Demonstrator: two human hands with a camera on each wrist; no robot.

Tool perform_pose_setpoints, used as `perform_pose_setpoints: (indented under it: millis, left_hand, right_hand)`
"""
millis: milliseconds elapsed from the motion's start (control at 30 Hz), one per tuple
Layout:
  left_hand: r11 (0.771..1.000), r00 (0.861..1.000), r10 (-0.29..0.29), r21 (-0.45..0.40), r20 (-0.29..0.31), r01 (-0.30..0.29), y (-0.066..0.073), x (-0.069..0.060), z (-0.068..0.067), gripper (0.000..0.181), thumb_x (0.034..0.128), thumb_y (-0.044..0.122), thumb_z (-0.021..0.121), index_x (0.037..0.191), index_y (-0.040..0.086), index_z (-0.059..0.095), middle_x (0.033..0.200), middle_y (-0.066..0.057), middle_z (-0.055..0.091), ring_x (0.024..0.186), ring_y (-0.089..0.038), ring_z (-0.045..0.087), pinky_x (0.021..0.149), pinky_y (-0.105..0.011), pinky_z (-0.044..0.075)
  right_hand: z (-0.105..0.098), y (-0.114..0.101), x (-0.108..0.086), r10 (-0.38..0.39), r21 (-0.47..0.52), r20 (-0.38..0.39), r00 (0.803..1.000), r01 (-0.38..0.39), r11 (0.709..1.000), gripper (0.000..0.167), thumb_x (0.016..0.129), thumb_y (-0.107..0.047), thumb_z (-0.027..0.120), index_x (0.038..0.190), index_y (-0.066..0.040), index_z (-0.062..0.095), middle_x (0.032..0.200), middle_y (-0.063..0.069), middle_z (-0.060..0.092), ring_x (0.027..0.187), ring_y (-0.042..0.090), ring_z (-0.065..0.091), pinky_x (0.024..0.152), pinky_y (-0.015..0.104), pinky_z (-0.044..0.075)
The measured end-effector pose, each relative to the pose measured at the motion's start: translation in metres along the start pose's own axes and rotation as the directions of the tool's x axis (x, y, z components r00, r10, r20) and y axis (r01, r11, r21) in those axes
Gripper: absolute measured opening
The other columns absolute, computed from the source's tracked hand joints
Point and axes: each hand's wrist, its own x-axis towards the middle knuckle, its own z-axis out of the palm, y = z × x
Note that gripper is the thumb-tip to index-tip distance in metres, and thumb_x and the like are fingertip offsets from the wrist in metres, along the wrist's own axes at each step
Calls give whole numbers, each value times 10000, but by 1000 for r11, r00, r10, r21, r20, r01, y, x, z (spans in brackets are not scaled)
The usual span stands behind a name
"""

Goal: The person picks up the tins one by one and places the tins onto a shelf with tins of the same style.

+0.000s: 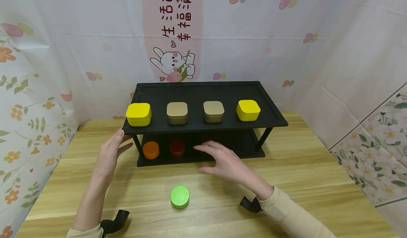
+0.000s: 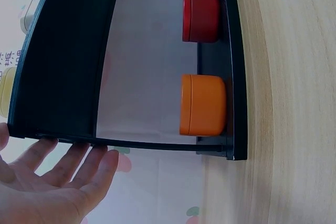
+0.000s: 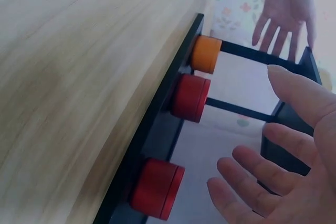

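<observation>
A black two-tier shelf [image 1: 197, 89] stands on the table. The fingertips of my left hand [image 1: 106, 156] touch the left edge of its upper board, fingers fairly straight. On the lower board sit an orange round tin [image 2: 205, 105] and a red round tin [image 2: 202, 17]. A second red tin [image 3: 157, 188] shows in the right wrist view; in the head view my right hand mostly hides it. That right hand [image 1: 224, 162] hovers at the front of the lower tier, thumb and fingers apart, holding nothing. A green round tin [image 1: 180, 196] lies on the table between the forearms.
On the upper board stand a yellow square tin [image 1: 139, 114] at left, two gold tins, one left [image 1: 177, 113] and one right [image 1: 213, 111], and another yellow tin [image 1: 248, 110]. Behind the shelf hangs a patterned curtain [image 1: 254, 47]. The wooden table [image 1: 311, 181] extends around it.
</observation>
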Motion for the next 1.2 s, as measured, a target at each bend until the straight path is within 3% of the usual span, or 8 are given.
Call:
perform_pose_setpoints:
  millis: [300, 533, 733, 1000, 1200]
  left_hand:
    - [1000, 1000, 0, 2, -2, 0, 0, 0, 0, 602, 1118, 419, 379, 1546, -1, 430, 1536, -41, 462, 1230, 0, 550, 966, -63, 520]
    - [1000, 1000, -8, 12, -2, 8, 0, 0, -1, 595, 1119, 424, 373, 1551, 18, 430, 1593, -116, 418, 1235, 6, 545, 965, -57, 515]
    - [1000, 1000, -5, 16, 2, 5, 0, 1, 0, 590, 1120, 422, 368, 1548, 21, 437, 1603, -131, 408, 1241, -9, 543, 967, -57, 514]
    - [1000, 1000, -3, 12, -1, 3, 0, 0, 0, 589, 1119, 425, 372, 1548, 27, 441, 1588, -91, 431, 1240, -11, 545, 968, -60, 515]
    - [1000, 1000, 2, 5, -2, -2, 0, 0, 0, 592, 1119, 421, 376, 1546, 16, 438, 1583, -83, 435, 1234, -9, 553, 966, -63, 520]
  right_hand:
    - [5, -11, 1, -30, 25, 45, 999, 29, 999, 660, 858, -391, 844, 1447, -220, 596, 1391, 20, 629, 1235, 186, 628, 948, 401, 616]
    - [12, -19, 1, -21, 50, 119, 993, 15, 999, 657, 876, -448, 814, 1457, -238, 587, 1401, -5, 621, 1214, 152, 632, 983, 381, 606]
    - [18, -25, 0, -26, 45, 149, 989, 20, 999, 670, 866, -490, 809, 1457, -269, 585, 1402, -37, 619, 1206, 128, 635, 923, 370, 619]
    - [27, -32, -1, -96, 85, 189, 977, 81, 993, 696, 877, -538, 771, 1473, -239, 572, 1394, -55, 624, 1208, 110, 639, 970, 302, 595]
    - [35, -38, -1, -128, 62, 218, 968, 117, 991, 685, 876, -561, 759, 1459, -248, 583, 1412, -80, 622, 1239, 86, 627, 1011, 293, 579]
